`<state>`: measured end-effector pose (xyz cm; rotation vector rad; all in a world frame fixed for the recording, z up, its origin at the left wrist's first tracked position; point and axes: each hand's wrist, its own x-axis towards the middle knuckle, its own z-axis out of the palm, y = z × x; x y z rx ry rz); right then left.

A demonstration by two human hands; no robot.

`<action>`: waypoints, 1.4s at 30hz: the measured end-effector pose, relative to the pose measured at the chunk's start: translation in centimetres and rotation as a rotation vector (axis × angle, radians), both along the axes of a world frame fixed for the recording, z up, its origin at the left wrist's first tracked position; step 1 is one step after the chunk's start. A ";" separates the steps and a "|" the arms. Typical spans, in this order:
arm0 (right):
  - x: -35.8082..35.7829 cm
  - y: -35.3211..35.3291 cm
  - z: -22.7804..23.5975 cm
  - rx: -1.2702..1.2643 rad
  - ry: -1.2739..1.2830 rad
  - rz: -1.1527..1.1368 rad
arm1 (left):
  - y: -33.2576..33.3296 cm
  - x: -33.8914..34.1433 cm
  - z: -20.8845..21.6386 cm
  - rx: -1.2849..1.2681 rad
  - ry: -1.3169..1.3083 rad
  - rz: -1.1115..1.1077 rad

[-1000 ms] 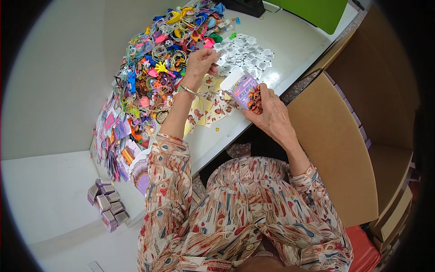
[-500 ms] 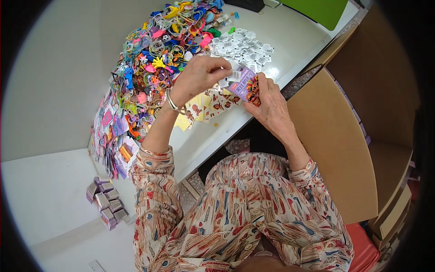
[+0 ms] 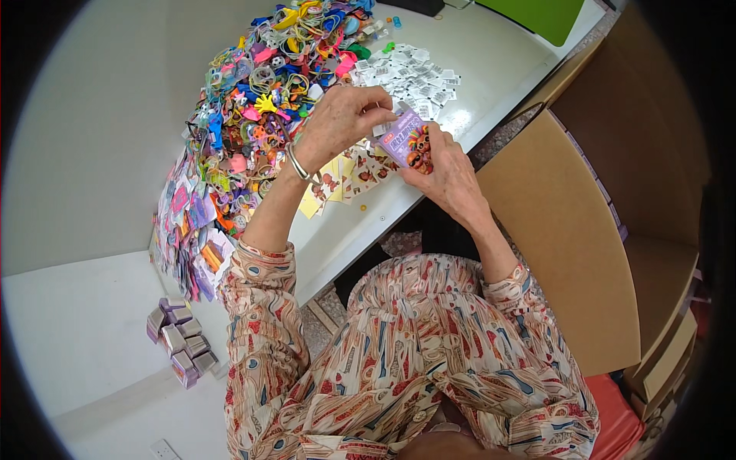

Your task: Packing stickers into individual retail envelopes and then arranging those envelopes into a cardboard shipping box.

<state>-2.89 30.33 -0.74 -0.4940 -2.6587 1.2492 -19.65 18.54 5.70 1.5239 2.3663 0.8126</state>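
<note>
My right hand (image 3: 451, 172) grips the box (image 3: 397, 146), purple with a printed front, thumb on the near side and fingers wrapped over its far edge; they cover part of that front. The box is over the table (image 3: 506, 57), tilted, just in front of me, its upper end toward my left hand (image 3: 343, 119). That hand has thumb and forefinger curled close together at the box's upper end. Something pale shows beside the fingertips, but I cannot tell whether I am pinching it or whether it lies behind them. The inside of the box is out of my sight.

A bracelet (image 3: 297, 170) circles my left wrist. My left hand and forearm hide part of the trinkets (image 3: 268, 77), a mixed heap too tangled to sort by eye. The slips (image 3: 414, 73) lie in a white pile beyond the box, their print too small to make out. The cards (image 3: 330, 188), partly covered by my left hand and the box, lie between my forearms.

On my right stands a carton (image 3: 560, 245), its depths in shadow. The green panel (image 3: 537, 15) is cut off by the top edge.
</note>
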 end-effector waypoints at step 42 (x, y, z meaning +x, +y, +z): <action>-0.3 -0.8 -0.7 0.052 0.031 -0.008 | 0.0 2.2 -0.3 0.340 0.177 0.029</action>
